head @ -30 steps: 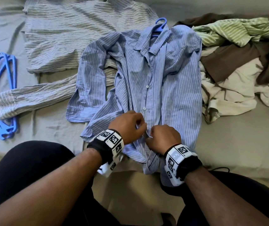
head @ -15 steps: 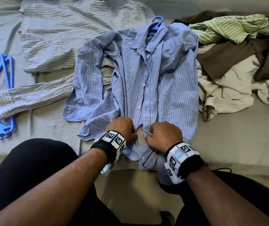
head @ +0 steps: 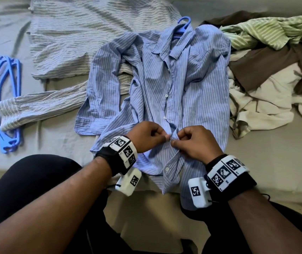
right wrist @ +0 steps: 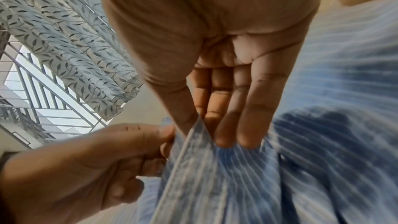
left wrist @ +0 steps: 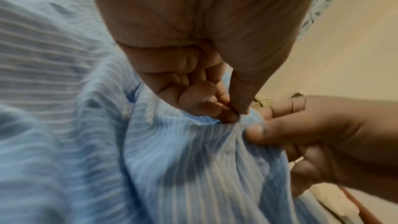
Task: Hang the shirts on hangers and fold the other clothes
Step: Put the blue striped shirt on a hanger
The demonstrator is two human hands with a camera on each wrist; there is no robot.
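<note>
A blue striped shirt [head: 192, 85] lies front up on the bed, on a blue hanger [head: 182, 26] whose hook shows above the collar. My left hand [head: 148, 136] pinches the left edge of the shirt's front placket near the lower buttons. Facing it, my right hand [head: 192, 142] pinches the right placket edge, and the two hands almost touch. In the left wrist view my thumb and fingers [left wrist: 228, 110] nip the blue cloth [left wrist: 193, 159]. The right wrist view has my thumb and fingers [right wrist: 234, 125] holding the placket strip [right wrist: 193, 168].
A grey striped shirt [head: 84, 37] lies spread at the back left, its sleeve reaching a stack of blue hangers [head: 1, 99]. A heap of green striped, brown and cream clothes [head: 274, 66] sits at the right. The bed edge [head: 256, 200] runs in front of my knees.
The view has shifted a little. Both hands have lifted slightly and turned toward each other, now pinching the placket edges with fingertips instead of lying fisted on the cloth.
</note>
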